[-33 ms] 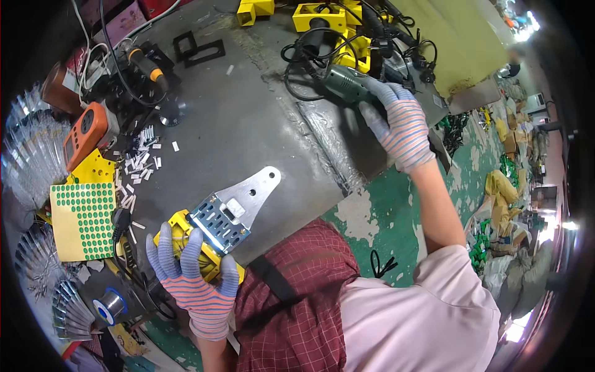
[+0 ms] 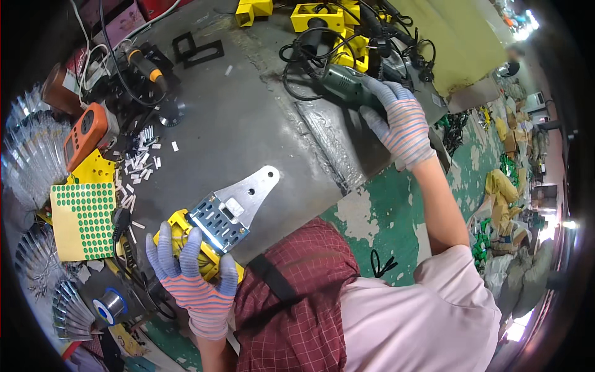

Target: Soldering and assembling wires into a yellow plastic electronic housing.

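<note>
My left hand (image 2: 195,279), in a striped knit glove, closes around a yellow housing (image 2: 214,268) at the near edge of the table. Fixed along the housing is a silver metal bracket (image 2: 238,208) with slots, tapering to a rounded end with a hole. The bracket points away to the right, over the grey tabletop. My right hand (image 2: 403,124), gloved alike, reaches to the far right with its fingers around one end of a dark green corded power tool (image 2: 346,85). The fingertips on the tool's far side are hidden.
Yellow housings (image 2: 317,17) and tangled black cables stand at the back right. On the left lie an orange meter (image 2: 85,137), small white pieces (image 2: 133,162), a sheet of green round stickers (image 2: 83,222) and a solder wire spool (image 2: 111,307). A black-and-orange handled tool (image 2: 147,65) lies at the back left.
</note>
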Action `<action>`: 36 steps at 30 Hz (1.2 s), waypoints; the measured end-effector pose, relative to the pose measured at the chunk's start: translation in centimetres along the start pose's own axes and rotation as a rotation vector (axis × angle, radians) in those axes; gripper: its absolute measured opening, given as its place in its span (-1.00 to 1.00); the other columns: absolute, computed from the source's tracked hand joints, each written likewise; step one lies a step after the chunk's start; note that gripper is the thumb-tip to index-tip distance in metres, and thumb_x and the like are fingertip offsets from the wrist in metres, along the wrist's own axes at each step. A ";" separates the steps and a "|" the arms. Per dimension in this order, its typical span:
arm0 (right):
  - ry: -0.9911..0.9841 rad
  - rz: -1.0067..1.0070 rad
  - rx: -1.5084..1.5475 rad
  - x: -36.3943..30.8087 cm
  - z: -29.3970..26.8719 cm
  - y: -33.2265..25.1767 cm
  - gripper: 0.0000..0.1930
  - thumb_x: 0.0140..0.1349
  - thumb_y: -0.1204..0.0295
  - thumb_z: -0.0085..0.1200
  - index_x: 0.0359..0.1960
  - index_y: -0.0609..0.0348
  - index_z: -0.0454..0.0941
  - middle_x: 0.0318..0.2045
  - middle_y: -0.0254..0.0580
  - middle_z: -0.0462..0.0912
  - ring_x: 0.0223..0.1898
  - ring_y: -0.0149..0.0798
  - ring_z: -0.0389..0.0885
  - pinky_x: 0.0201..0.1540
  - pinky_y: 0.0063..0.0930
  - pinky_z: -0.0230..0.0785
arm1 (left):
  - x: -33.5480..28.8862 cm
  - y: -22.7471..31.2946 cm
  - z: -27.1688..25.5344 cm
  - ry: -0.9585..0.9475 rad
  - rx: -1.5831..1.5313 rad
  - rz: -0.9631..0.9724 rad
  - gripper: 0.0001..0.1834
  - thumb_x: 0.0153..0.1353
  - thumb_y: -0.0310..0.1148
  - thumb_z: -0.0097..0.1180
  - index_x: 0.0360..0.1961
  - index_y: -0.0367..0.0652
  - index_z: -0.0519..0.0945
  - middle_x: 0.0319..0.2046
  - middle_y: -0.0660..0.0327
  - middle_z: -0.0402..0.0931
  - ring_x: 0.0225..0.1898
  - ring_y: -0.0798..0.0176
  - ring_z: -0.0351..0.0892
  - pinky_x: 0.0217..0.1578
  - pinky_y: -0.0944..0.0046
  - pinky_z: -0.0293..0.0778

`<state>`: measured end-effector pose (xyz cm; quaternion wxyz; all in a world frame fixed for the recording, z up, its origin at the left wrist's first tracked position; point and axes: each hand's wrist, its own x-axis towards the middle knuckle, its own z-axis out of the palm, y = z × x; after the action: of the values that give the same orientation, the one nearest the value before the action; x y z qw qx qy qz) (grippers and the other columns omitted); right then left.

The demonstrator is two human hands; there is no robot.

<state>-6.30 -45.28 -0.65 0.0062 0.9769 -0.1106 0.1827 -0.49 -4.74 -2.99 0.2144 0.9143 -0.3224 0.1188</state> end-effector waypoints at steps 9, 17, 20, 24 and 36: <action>-0.218 0.232 0.864 0.0 0.8 1.7 -0.31 0.18 0.36 0.19 0.38 0.12 0.30 -0.01 -0.08 0.60 -0.11 -0.21 0.61 0.01 -0.29 0.49 | 0.4 -0.1 0.2 0.022 -0.052 0.057 -0.39 -0.06 -0.19 0.26 0.09 -0.09 0.51 0.19 -0.18 0.32 0.20 -0.39 0.29 0.30 -0.36 0.16; 0.030 0.762 2.375 -1.1 -2.8 -8.9 -0.54 0.29 0.20 0.17 0.11 0.23 0.45 -0.31 -0.27 0.60 -0.31 -0.23 0.60 -0.02 -0.16 0.52 | 0.4 -1.4 -2.8 -0.255 -0.023 0.028 -0.17 0.05 0.25 0.32 0.28 0.05 0.48 0.31 -0.31 0.18 0.32 -0.46 0.18 0.30 -0.28 0.17; 0.242 1.090 2.508 -2.3 0.7 -10.5 -0.68 0.22 0.19 0.22 -0.11 0.12 0.58 -0.38 -0.28 0.61 -0.33 -0.18 0.60 -0.01 -0.05 0.52 | 0.6 -1.5 -2.9 -0.303 -0.039 -0.006 -0.18 0.05 0.23 0.32 0.27 0.06 0.49 0.33 -0.30 0.16 0.33 -0.45 0.17 0.30 -0.26 0.18; 0.283 1.193 2.541 -2.1 2.6 -12.7 -0.68 0.18 0.16 0.24 -0.19 0.11 0.57 -0.43 -0.28 0.60 -0.34 -0.19 0.60 -0.01 -0.03 0.52 | 0.4 -1.3 -2.3 -0.244 -0.122 -0.044 -0.19 0.00 0.15 0.41 0.26 0.10 0.50 0.37 -0.28 0.13 0.30 -0.40 0.26 0.28 -0.18 0.25; 0.276 1.255 2.512 -1.8 3.6 -14.2 -0.73 0.16 0.15 0.26 -0.25 0.02 0.58 -0.42 -0.25 0.62 -0.35 -0.13 0.61 0.01 0.07 0.51 | 0.0 -1.5 -2.1 -0.227 -0.123 -0.073 -0.23 -0.05 0.14 0.44 0.22 0.14 0.56 0.38 -0.26 0.15 0.21 -0.34 0.42 0.20 -0.11 0.38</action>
<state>-3.58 -31.20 -4.29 -0.9272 0.0950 -0.2853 0.2234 0.31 -2.67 -1.63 0.2364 0.9181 -0.3179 -0.0134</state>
